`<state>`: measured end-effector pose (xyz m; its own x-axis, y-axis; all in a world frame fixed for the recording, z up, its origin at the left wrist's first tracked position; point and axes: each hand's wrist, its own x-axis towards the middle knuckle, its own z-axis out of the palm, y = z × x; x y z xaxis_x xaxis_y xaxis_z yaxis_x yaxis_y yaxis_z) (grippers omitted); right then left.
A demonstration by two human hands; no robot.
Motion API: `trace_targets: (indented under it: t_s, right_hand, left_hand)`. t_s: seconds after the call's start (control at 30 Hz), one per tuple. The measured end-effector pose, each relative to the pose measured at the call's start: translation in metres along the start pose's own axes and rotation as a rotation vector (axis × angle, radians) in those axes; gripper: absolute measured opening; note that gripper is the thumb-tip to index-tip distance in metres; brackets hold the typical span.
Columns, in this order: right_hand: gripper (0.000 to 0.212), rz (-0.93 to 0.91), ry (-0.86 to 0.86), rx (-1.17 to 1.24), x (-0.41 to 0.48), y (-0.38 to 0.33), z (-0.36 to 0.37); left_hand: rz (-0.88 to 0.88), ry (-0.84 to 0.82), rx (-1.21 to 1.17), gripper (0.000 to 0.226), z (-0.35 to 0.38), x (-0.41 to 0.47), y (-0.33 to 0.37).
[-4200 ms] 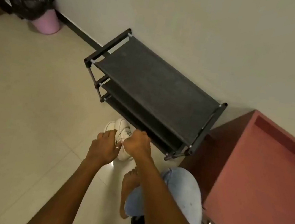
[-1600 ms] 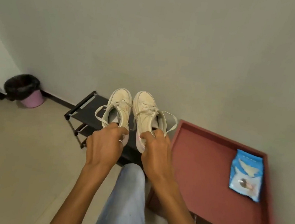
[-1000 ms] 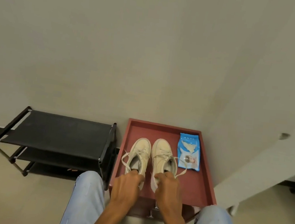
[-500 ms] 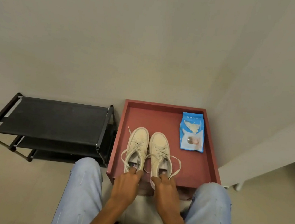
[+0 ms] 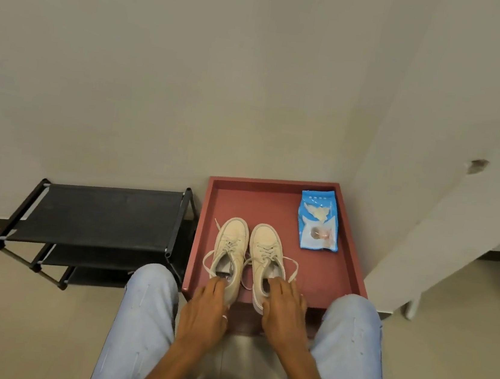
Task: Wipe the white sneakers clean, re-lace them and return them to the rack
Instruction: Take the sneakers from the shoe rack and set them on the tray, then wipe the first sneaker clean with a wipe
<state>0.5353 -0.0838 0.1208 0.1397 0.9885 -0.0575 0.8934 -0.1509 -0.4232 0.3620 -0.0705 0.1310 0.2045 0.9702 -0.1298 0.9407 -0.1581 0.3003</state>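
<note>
Sneakers (image 5: 231, 243): left hand (image 5: 204, 309), right hand (image 5: 285, 313) rest on heels, fingers forward.

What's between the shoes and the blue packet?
Just bare red tabletop, in the head view: nothing lies between the right sneaker and the blue packet.

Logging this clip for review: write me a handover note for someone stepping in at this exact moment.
Left hand: on the heel of the left sneaker, fingertips at the collar; grip unclear.
Right hand: likewise on the right sneaker.
Both sneakers stand side by side on the red table, toes to the wall, laces threaded with loose ends.
The blue wipes pack lies on the table, right of the sneakers and nearer the wall. The black rack stands left of the table.
Done: sneakers set on the table.
Left: wipe, re-lace, return to rack.
</note>
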Motion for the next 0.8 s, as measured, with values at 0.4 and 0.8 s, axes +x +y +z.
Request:
trace_targets:
  t_s: [0.4, 0.8]
  right_hand:
    - [0.037, -0.090, -0.007, -0.058, 0.012, 0.004, 0.017]
    - [0.031, -0.052, -0.008, -0.089, -0.002, 0.003, 0.023]
  left_hand:
    - [-0.002, 0.039, -0.058, 0.041, 0.020, 0.025, -0.011]
    - [-0.042, 0.084, 0.064, 0.026, -0.006, 0.113, -0.027]
